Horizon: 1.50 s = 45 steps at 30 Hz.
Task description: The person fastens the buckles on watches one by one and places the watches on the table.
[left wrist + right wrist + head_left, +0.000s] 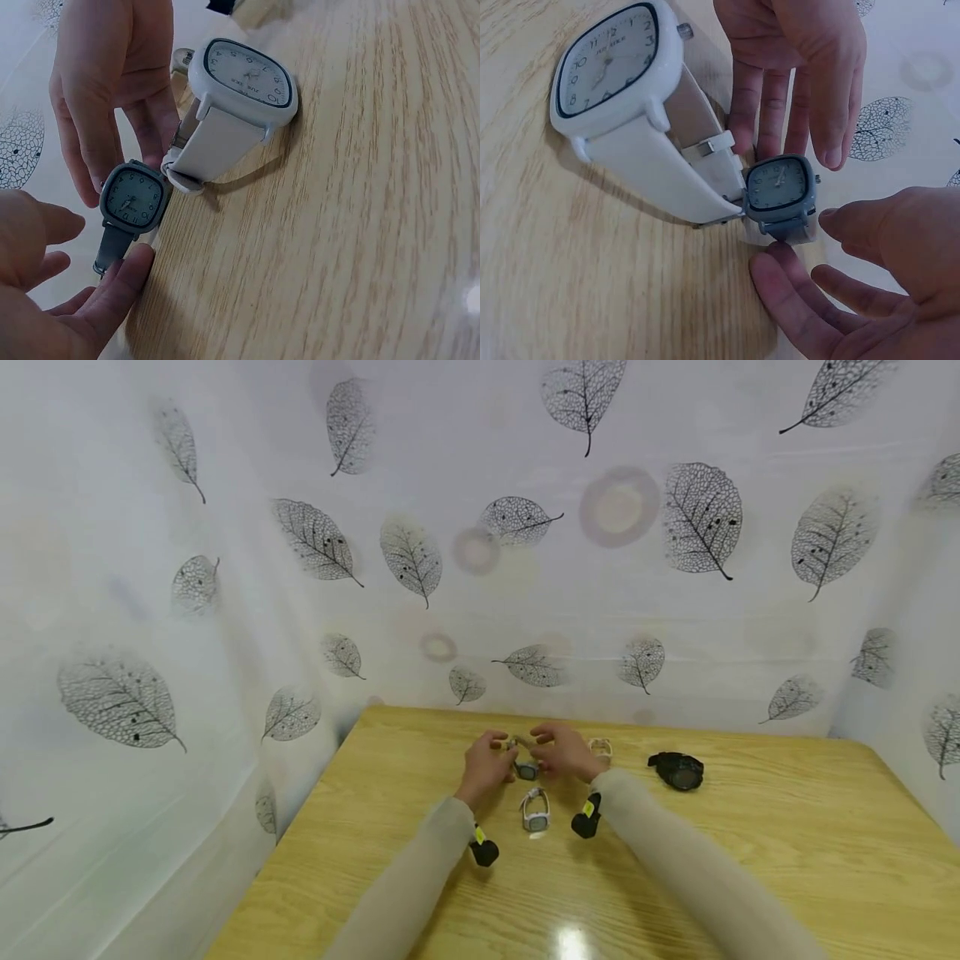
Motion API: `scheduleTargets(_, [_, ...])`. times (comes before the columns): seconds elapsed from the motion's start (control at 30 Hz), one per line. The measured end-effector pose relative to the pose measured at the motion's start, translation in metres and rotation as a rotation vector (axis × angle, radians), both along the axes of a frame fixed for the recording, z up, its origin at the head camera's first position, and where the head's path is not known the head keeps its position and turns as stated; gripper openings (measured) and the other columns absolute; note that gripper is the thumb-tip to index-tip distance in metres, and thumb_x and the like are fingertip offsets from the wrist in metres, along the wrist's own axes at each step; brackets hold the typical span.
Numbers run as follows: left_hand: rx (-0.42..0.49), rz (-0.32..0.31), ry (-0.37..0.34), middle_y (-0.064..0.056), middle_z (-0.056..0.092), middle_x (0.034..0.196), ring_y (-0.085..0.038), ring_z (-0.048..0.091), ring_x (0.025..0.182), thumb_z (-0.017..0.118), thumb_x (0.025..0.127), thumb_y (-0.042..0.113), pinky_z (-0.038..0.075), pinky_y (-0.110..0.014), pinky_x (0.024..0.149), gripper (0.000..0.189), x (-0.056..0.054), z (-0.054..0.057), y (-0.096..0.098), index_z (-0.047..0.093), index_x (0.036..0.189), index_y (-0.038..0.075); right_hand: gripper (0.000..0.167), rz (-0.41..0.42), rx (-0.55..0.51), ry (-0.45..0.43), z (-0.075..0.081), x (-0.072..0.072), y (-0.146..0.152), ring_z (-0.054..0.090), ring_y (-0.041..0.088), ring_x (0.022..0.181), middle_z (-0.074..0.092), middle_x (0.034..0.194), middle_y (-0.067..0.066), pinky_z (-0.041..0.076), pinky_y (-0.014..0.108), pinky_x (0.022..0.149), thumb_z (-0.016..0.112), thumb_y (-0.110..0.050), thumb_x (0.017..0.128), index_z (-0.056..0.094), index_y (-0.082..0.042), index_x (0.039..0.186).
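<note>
A blue-grey wristwatch (527, 771) stands on the table between both hands, its square dial (135, 196) facing the person. My left hand (487, 768) is at its left side; in the left wrist view one fingertip lies against the strap (114, 244) while the thumb stands apart. On the other side is my right hand (564, 753), fingers loosely bent close to the case (781, 187). Whether its fingertips touch the watch is hard to tell. Nearer the person, a white wristwatch (536, 821) stands on its strap (660, 169), touched by neither hand.
Behind the right wrist, another pale watch (601, 746) is partly hidden. Farther right lies a black watch (678, 772). The wooden table (787, 835) ends at a leaf-patterned curtain (480, 610).
</note>
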<state>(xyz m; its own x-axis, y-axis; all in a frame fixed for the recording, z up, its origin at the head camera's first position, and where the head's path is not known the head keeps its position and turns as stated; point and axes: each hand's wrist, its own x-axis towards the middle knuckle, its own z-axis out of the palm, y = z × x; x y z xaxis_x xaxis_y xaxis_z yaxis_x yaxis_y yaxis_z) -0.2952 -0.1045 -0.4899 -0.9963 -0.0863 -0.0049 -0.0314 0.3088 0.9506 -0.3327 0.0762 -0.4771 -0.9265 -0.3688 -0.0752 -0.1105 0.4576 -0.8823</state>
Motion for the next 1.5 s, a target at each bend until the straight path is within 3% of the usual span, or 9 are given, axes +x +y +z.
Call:
scheduleTargets(0.3, [-0.002,0.019,0.004,-0.021,0.062,0.113,-0.02,0.068,0.054,0.072,0.094,0.005,0.054,-0.023,0.048,0.028,-0.0039,-0.0034,0.0028,0.066,0.12,-0.003,0.035,0.022,0.097,0.108,0.0,-0.0016,-0.0045,0.072,0.024,0.084,0.066,0.124,0.029,0.061,0.036,0.073,0.068,-0.003,0.095,0.066,0.004,0.129])
scheduleTargets(0.4, [-0.004,0.03,0.003,-0.017,0.063,0.106,-0.016,0.065,0.053,0.073,0.091,0.002,0.055,-0.024,0.049,0.025,-0.0044,-0.0029,0.004,0.068,0.114,-0.005,0.031,0.023,0.084,0.101,0.0024,0.0003,-0.0056,0.071,0.022,0.08,0.067,0.121,0.028,0.061,0.035,0.069,0.068,-0.002,0.095,0.068,0.005,0.125])
scheduleTargets(0.6, [-0.039,0.03,-0.022,-0.013,0.067,0.094,-0.023,0.07,0.059,0.073,0.09,-0.001,0.057,-0.025,0.052,0.02,-0.0025,0.0014,0.0054,0.071,0.109,-0.006,0.026,0.024,0.076,0.068,0.0019,0.0014,-0.0069,0.069,0.016,0.071,0.072,0.115,0.022,0.061,0.031,0.062,0.065,0.0,0.096,0.071,0.008,0.12])
scheduleTargets(1.13, [-0.052,0.037,-0.036,-0.013,0.073,0.094,-0.02,0.071,0.063,0.071,0.089,-0.002,0.058,-0.025,0.056,0.021,-0.0029,0.0019,0.0072,0.074,0.109,-0.007,0.024,0.032,0.064,0.042,-0.0042,-0.0026,-0.0035,0.073,0.021,0.078,0.074,0.108,0.019,0.062,0.035,0.064,0.064,0.003,0.097,0.071,0.007,0.12])
scheduleTargets(1.3, [-0.018,0.076,-0.05,-0.015,0.076,0.096,-0.024,0.075,0.067,0.073,0.087,-0.003,0.061,-0.028,0.06,0.023,-0.006,0.0005,0.0081,0.076,0.11,-0.006,0.026,0.036,0.056,0.05,-0.0052,-0.0026,-0.0014,0.075,0.027,0.084,0.074,0.111,0.022,0.063,0.038,0.069,0.063,0.002,0.098,0.07,0.007,0.123])
scheduleTargets(1.5, [0.101,0.114,-0.076,-0.017,0.077,0.098,-0.028,0.076,0.074,0.075,0.087,-0.003,0.063,-0.032,0.067,0.024,-0.008,0.0022,0.0087,0.076,0.111,-0.005,0.027,-0.007,0.098,0.131,-0.0012,0.0001,-0.0001,0.069,0.033,0.105,0.074,0.114,0.017,0.058,0.046,0.088,0.065,-0.005,0.098,0.073,0.001,0.122])
